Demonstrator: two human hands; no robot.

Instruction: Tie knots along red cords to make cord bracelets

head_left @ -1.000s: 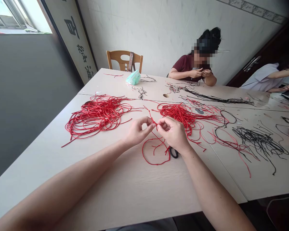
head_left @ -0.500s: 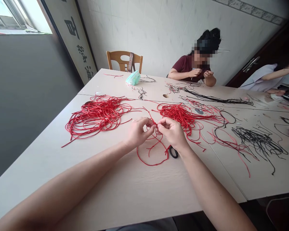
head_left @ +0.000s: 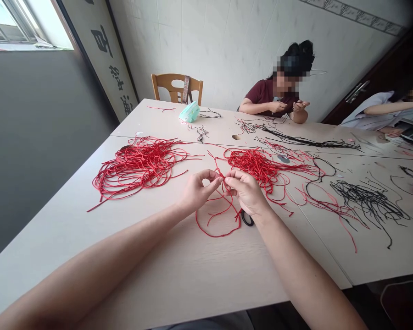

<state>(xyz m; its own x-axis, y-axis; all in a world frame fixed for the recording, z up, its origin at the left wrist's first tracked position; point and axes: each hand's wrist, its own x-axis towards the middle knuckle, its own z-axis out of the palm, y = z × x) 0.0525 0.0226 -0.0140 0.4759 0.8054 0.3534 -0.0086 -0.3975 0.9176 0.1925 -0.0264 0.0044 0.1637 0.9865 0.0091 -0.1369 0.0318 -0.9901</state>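
Fingertips of my left hand (head_left: 202,185) pinch a thin red cord (head_left: 217,235), whose loop hangs down onto the table. Close beside it, almost touching, my right hand (head_left: 243,187) pinches the same cord between thumb and forefinger. Short red cord ends stick up above both hands. Under my right wrist lies a black ring-shaped handle (head_left: 248,218), partly hidden. A heap of braided red cords (head_left: 256,165) sits just behind my right hand. To the left spreads a loose pile of red cords (head_left: 141,167).
Black cords (head_left: 371,201) lie tangled at the right, and a black bundle (head_left: 309,142) stretches farther back. A mint-green packet (head_left: 189,112) stands near a wooden chair (head_left: 176,87). Across the table (head_left: 206,275) sits a person in a maroon shirt (head_left: 261,94); another is at the far right.
Both my hands keep their pinch, with the red cord ends above them shifted slightly right. Across the table, the person's hand has opened, palm up.
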